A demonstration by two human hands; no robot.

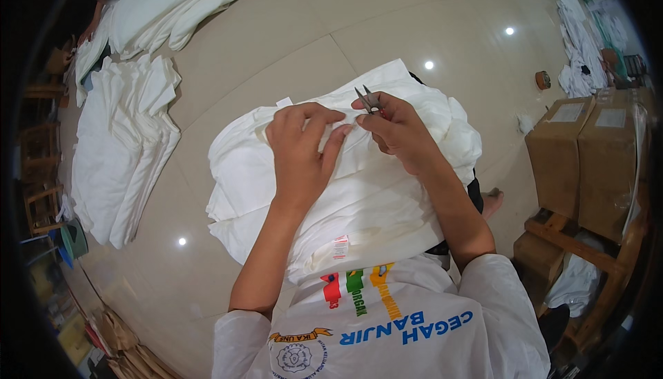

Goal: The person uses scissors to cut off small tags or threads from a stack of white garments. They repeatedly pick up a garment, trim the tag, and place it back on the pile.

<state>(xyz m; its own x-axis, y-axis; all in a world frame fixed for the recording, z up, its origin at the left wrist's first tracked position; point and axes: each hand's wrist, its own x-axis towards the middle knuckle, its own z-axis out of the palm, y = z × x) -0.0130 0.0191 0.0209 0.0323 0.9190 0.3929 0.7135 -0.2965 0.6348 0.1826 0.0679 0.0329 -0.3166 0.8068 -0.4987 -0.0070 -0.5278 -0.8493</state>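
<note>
A bundle of white fabric (248, 161) lies across my lap in loose folds. My right hand (399, 130) is closed around a pair of thread snips (368, 102), whose pointed blades stand apart and aim up and to the left. Over the middle of the fabric, my left hand (300, 151) is bent, its thumb and index fingertips close together beside the right hand's fingers. Whether a thread or a bit of cloth is between those left fingertips cannot be made out. Near my waist, a white care label (340, 247) with print shows on the fabric.
Folded white cloths (124, 151) lie on the tiled floor (269, 42) at the left, and a larger white heap (176, 0) lies beyond them. At the right, cardboard boxes (557, 156) stand by a wooden frame (575, 244). A roll of tape (542, 80) is on the floor nearby.
</note>
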